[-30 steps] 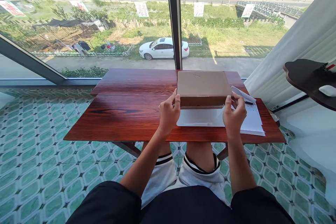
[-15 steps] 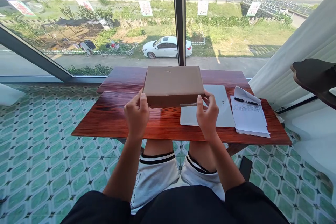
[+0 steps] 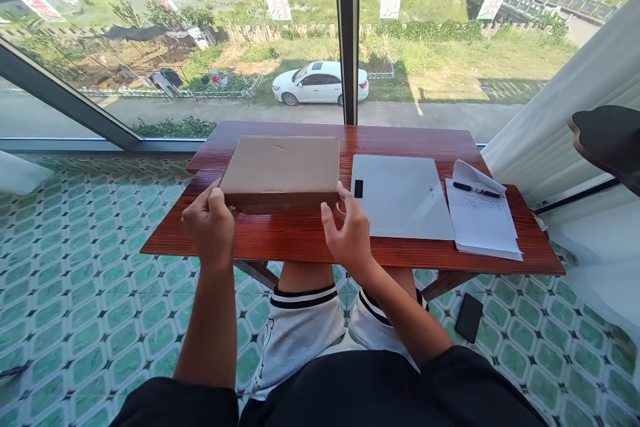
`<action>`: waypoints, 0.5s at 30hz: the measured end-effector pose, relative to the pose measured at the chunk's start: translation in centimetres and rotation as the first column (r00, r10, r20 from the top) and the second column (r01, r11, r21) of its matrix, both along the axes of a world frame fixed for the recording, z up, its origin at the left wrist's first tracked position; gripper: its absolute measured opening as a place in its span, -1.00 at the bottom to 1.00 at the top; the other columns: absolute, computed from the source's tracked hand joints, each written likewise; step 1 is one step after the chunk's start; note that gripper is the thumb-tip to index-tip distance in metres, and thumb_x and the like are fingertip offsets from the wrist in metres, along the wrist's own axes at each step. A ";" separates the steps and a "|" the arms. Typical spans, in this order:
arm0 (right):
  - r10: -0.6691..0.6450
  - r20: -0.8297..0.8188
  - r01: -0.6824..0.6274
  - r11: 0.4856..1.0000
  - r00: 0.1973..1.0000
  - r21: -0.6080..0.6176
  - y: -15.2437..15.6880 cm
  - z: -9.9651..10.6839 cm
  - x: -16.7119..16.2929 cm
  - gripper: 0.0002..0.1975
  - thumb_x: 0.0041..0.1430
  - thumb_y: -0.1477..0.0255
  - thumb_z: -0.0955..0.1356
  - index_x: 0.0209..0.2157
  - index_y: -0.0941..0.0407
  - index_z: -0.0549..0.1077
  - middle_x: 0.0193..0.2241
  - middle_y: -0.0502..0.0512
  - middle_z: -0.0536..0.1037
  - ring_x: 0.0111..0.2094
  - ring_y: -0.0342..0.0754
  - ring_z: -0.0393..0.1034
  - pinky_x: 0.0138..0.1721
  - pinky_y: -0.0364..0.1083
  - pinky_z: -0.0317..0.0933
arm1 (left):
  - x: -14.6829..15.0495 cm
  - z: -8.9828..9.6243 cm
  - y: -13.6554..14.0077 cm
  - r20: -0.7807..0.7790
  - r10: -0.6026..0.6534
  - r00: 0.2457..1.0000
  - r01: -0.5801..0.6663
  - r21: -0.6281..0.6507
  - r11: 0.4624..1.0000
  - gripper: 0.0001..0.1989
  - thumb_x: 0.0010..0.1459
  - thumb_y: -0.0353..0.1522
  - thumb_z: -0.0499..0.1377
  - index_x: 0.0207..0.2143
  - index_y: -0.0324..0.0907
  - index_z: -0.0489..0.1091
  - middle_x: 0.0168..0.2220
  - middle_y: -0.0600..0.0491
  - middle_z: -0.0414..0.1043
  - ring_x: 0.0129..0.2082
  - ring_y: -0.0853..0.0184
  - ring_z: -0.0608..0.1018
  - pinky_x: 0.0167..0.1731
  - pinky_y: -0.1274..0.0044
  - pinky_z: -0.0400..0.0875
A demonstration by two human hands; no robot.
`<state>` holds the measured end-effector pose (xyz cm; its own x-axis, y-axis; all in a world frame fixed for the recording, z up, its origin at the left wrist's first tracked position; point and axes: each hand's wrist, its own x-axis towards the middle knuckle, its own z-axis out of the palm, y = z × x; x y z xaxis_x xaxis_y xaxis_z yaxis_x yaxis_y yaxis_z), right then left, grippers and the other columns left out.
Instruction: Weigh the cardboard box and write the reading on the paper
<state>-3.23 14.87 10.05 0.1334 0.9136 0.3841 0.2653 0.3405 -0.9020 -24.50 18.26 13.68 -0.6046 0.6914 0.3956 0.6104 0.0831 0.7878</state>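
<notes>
A flat brown cardboard box (image 3: 281,167) sits at the left of a red wooden table (image 3: 300,237). My left hand (image 3: 209,227) grips its near left corner. My right hand (image 3: 350,230) holds its near right corner, fingers curled round the edge. To the right of the box lies a closed silver laptop (image 3: 400,197), flat on the table and fully uncovered.
A notepad with written sheets (image 3: 483,220) and a black pen (image 3: 476,189) lies right of the laptop. A black phone (image 3: 469,317) lies on the green tiled floor under the table. A dark side table (image 3: 607,140) and a white curtain stand at the right, with a large window behind.
Both hands carried the box leftwards, off the laptop, to the left part of the table. The laptop is now fully uncovered.
</notes>
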 end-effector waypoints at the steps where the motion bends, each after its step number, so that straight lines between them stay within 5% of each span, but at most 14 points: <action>1: 0.005 0.009 -0.005 1.000 1.000 0.003 -0.1 -0.2 -0.3 -0.43 0.38 0.21 0.26 0.27 0.26 0.28 0.23 0.32 0.37 0.22 0.09 0.35 0.12 0.04 0.43 | -0.3 -0.2 0.0 0.011 0.000 1.000 0.000 0.000 1.000 -0.54 0.19 -0.33 -0.01 -0.02 -0.25 0.59 -0.11 -0.03 0.64 -0.22 0.31 0.60 -0.14 0.53 0.47; 10: 0.014 0.038 -0.014 1.000 0.999 -0.003 -0.8 -1.0 -0.9 -0.41 0.34 0.22 0.30 0.28 0.26 0.27 0.25 0.31 0.36 0.21 0.08 0.36 0.09 0.02 0.45 | -0.8 -1.4 0.0 0.057 0.034 0.998 -0.029 -0.094 0.995 -0.52 0.19 -0.31 -0.02 0.01 -0.23 0.56 -0.08 0.02 0.64 -0.37 0.38 0.56 -0.29 0.55 0.49; 15: 0.001 0.053 0.000 1.000 0.999 -0.020 -1.0 -1.4 -0.8 -0.41 0.33 0.21 0.31 0.27 0.25 0.27 0.24 0.31 0.37 0.17 0.07 0.40 0.07 0.00 0.45 | -0.9 -2.0 0.2 -0.010 0.034 0.999 -0.034 -0.092 0.995 -0.51 0.19 -0.30 -0.03 0.02 -0.20 0.57 -0.05 -0.01 0.63 -0.24 0.33 0.60 -0.16 0.54 0.47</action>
